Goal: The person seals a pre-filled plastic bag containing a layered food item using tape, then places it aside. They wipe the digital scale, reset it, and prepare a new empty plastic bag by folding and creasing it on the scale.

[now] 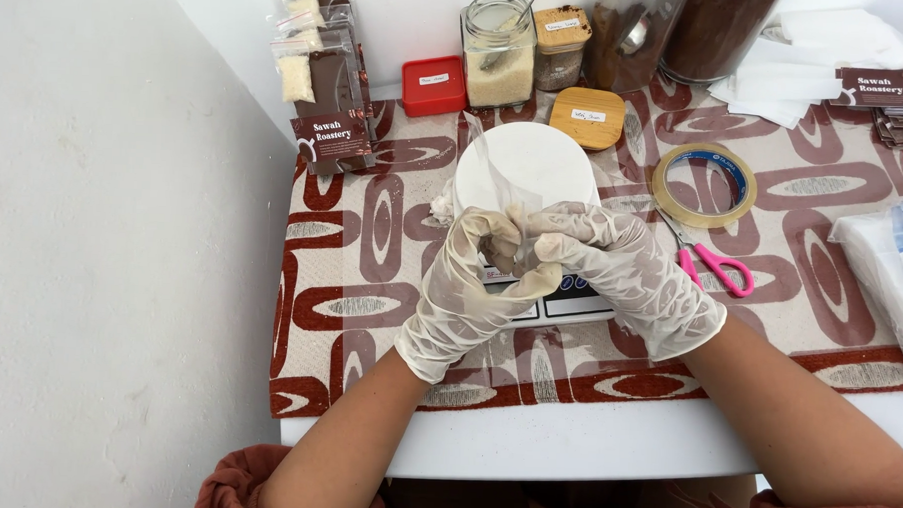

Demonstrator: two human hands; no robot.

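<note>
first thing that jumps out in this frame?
Dead centre, two hands in thin clear gloves, the left hand and right hand, pinch a small clear plastic bag between their fingers above a white kitchen scale. All sits on a red-and-cream patterned cloth. To the right lie a roll of tape and pink-handled scissors; jars line the back edge.

Gloved hands hide the scale's display [560, 298]; dark jars [715, 28] are cut off above.
</note>
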